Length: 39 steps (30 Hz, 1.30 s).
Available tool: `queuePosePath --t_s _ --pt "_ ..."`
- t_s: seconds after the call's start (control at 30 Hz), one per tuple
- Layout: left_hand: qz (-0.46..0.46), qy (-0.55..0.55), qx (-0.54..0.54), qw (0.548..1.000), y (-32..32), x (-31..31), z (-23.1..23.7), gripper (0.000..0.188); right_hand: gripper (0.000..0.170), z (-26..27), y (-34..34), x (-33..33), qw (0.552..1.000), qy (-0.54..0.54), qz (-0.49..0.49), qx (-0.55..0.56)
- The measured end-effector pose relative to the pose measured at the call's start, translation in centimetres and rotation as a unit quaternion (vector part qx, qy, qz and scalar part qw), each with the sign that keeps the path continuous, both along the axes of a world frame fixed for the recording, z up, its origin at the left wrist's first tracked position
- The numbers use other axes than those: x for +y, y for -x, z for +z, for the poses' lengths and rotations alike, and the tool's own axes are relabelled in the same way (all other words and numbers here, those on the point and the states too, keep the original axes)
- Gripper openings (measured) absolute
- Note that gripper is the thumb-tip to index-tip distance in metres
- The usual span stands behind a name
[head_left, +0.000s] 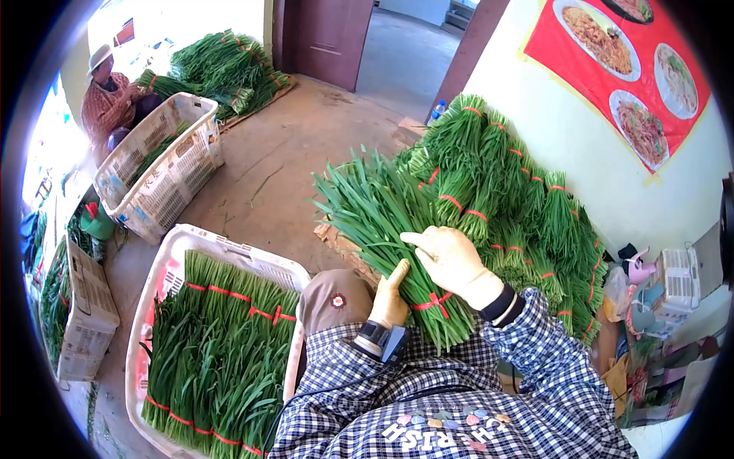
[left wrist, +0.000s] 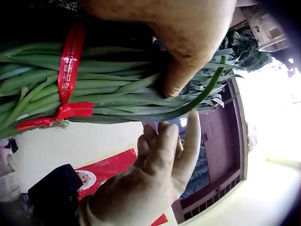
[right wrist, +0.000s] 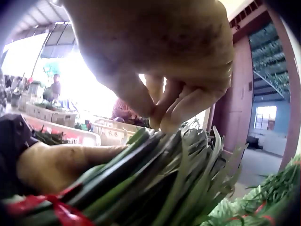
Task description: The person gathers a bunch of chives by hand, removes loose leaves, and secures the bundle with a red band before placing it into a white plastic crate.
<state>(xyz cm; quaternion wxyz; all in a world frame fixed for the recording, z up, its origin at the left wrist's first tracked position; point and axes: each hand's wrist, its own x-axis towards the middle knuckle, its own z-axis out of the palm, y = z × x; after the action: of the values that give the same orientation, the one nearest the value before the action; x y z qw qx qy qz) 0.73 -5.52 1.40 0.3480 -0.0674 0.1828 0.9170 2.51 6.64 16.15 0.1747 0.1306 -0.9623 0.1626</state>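
A thick bunch of garlic chives (head_left: 382, 222), tied with red tape (head_left: 433, 303) near its pale cut ends, lies slanting over the person's lap. The gloved left hand (head_left: 390, 297) grips its side just above the tape, thumb across the leaves in the left wrist view. Over the leafy part reaches the gloved right hand (head_left: 451, 260), one digit stretched out and the other fingers bent. Its fingertip meets one leaf (left wrist: 207, 92) curving out of the bunch. In the right wrist view its fingertips (right wrist: 162, 120) come together at the leaves; I cannot tell whether they pinch one.
A white crate (head_left: 298, 268) of tied chives stands by the left knee. Tied bunches (head_left: 520, 214) are heaped against the right wall. Another person (head_left: 107, 103) sits at the back left beside a second crate (head_left: 164, 176) and a heap of chives (head_left: 222, 65). A doorway (head_left: 405, 53) lies ahead.
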Motion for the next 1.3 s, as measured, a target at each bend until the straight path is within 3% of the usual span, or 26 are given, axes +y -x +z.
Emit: queuePosePath --t_s 0.07,0.13,0.17,0.23,0.5,0.57,0.6,0.67,0.7,0.83,1.0,1.07,1.13,1.23,1.3 --pt "0.0 -0.001 0.004 1.0 0.0 -0.3 0.0 0.041 0.033 0.4 0.7 -0.1 0.994 -0.085 -0.02 -0.066" --pt "-0.008 -0.001 -0.004 1.0 0.1 -0.2 0.1 0.043 0.036 1.1 1.2 -0.2 0.993 -0.1 -0.016 -0.068" --pt "0.004 -0.004 -0.011 1.0 0.0 -0.1 0.2 0.033 0.036 1.6 1.2 -0.3 0.988 -0.061 -0.041 -0.135" --pt "-0.009 -0.006 -0.009 1.0 0.0 -0.2 0.4 0.034 0.033 1.8 0.9 -0.3 0.969 0.014 -0.097 -0.227" --pt "-0.04 0.018 -0.007 0.999 -0.1 -0.2 0.7 0.039 0.026 -0.3 1.2 0.9 0.95 0.051 -0.167 -0.259" --pt "-0.057 0.007 0.004 0.998 0.2 -0.4 0.5 0.046 0.021 0.0 1.0 1.8 0.9 0.255 -0.161 -0.315" --pt "-0.057 0.006 0.005 0.998 0.4 -0.5 0.8 0.046 0.021 0.0 0.6 2.1 0.901 0.253 -0.162 -0.314" --pt "-0.069 -0.014 0.028 0.997 0.5 -0.9 1.2 0.047 0.017 0.3 -0.5 2.5 0.871 0.368 -0.142 -0.293" --pt "-0.074 -0.013 0.038 0.996 0.7 -0.8 1.1 0.047 0.016 2.3 -1.3 1.5 0.857 0.368 -0.175 -0.314" --pt "-0.08 0.006 0.049 0.996 0.5 -0.4 0.4 0.043 0.017 0.9 -3.3 2.7 0.86 0.404 -0.167 -0.262" --pt "-0.162 0.017 0.06 0.985 1.3 -0.2 0.0 0.043 0.022 0.1 -4.8 3.2 0.845 0.429 -0.177 -0.266" --pt "-0.168 0.022 0.079 0.982 2.0 0.3 0.9 0.043 0.028 -0.7 -5.2 3.7 0.858 0.43 -0.169 -0.223" --pt "-0.194 0.061 0.121 0.972 2.6 0.8 2.4 0.041 0.03 1.0 -5.4 2.7 0.893 0.329 -0.235 -0.195" --pt "-0.244 0.089 0.147 0.954 3.5 1.6 4.2 0.042 0.025 -0.3 -6.3 4.6 0.875 0.371 -0.251 -0.186" --pt "-0.282 0.124 0.169 0.936 3.7 2.3 5.7 0.044 0.021 -1.0 -7.5 5.9 0.835 0.47 -0.22 -0.181"
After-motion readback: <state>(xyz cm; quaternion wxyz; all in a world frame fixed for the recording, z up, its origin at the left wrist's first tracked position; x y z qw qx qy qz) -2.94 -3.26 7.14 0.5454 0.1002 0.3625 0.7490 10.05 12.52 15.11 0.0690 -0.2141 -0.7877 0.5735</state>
